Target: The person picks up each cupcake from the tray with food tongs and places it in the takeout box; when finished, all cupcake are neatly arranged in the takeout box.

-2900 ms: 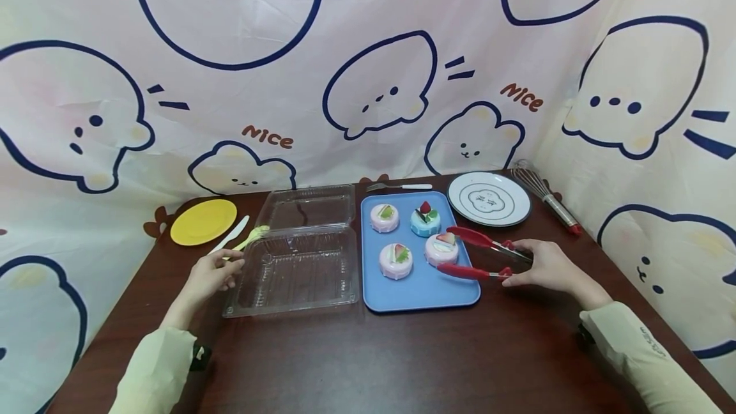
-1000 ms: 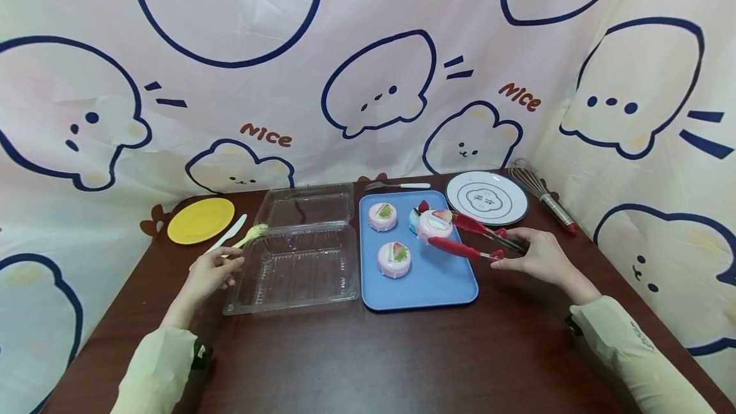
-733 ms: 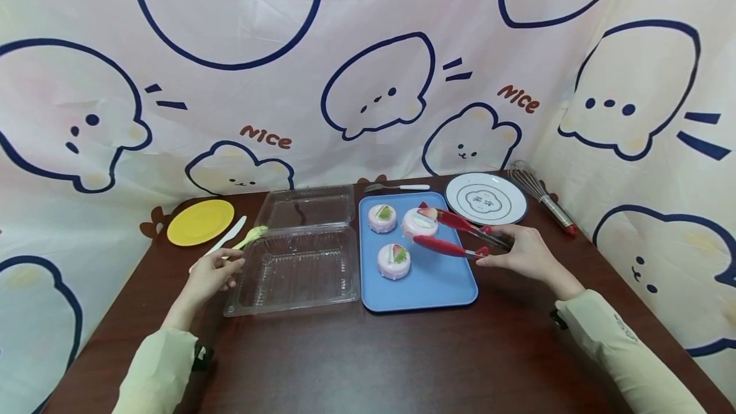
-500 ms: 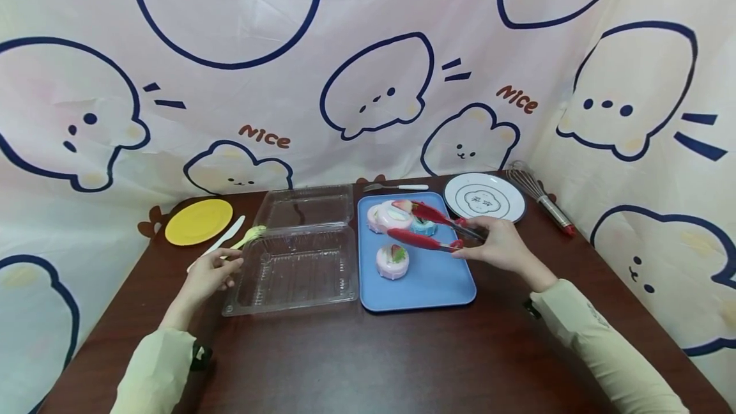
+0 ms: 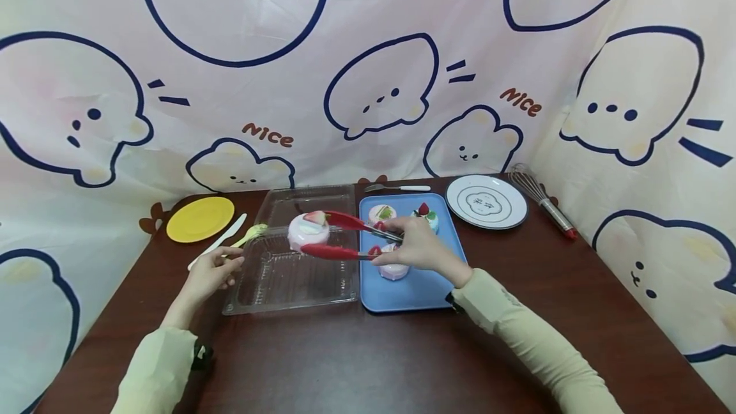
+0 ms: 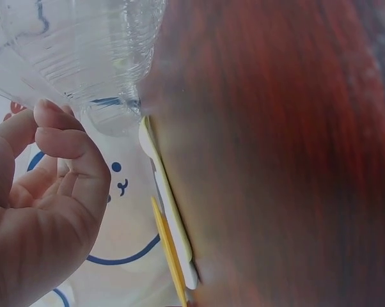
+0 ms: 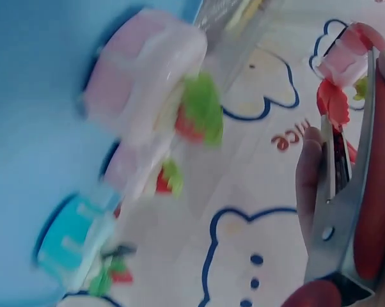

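Observation:
My right hand [image 5: 424, 249] grips red-tipped metal tongs [image 5: 333, 252]. Between their tips is a pink toy cake [image 5: 303, 235] with a strawberry slice, held over the clear plastic container [image 5: 290, 302], whose lid lies folded back. At the container's left edge is my left hand [image 5: 211, 278]; in the left wrist view its thumb and index finger pinch the rim. On the blue tray [image 5: 422, 296] sit a blue cake [image 5: 428, 219] and two pink ones, the nearer pink cake [image 5: 393, 271] partly hidden by my right hand. In the right wrist view the tongs [image 7: 365, 160] appear close up.
Left of the container lie a yellow plate [image 5: 201, 219], a white knife [image 5: 221, 240] and a light-green utensil [image 5: 253, 233]. Along the back are a white-handled fork [image 5: 411, 188], a white plate [image 5: 512, 206] and a whisk [image 5: 546, 203]. A printed cloth hangs behind.
My right hand has lifted the pink cake from the tray with the tongs and carried it left, past the other cakes, to above the container. My left hand has stayed at the container's edge.

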`<move>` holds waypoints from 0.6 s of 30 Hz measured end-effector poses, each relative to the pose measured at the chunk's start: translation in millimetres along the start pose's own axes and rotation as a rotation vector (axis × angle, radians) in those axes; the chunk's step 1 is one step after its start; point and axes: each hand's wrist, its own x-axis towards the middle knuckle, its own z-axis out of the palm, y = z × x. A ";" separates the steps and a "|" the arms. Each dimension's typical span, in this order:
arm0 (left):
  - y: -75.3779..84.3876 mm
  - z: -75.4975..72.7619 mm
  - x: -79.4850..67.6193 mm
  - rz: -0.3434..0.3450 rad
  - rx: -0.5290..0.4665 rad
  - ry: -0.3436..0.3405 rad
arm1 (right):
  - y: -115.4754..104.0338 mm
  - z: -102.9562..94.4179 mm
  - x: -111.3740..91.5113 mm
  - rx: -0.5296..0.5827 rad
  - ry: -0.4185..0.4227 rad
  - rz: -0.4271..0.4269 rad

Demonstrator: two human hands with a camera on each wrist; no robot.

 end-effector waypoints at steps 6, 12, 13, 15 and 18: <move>1.7 -0.6 0.3 0.007 0.004 0.001 | -11.3 25.7 15.1 0.001 -0.069 -0.003; 4.1 -2.2 -0.7 0.010 -0.008 -0.003 | -22.4 42.7 24.8 0.047 -0.177 0.092; 4.4 -2.4 -0.6 0.007 -0.012 -0.005 | -24.4 45.2 26.1 0.058 -0.190 0.113; 4.9 -2.2 -0.5 0.009 -0.018 -0.010 | -28.0 50.3 29.0 0.056 -0.201 0.131; 5.4 -1.6 -0.5 0.010 -0.018 -0.013 | -32.5 57.6 33.4 0.019 -0.211 0.127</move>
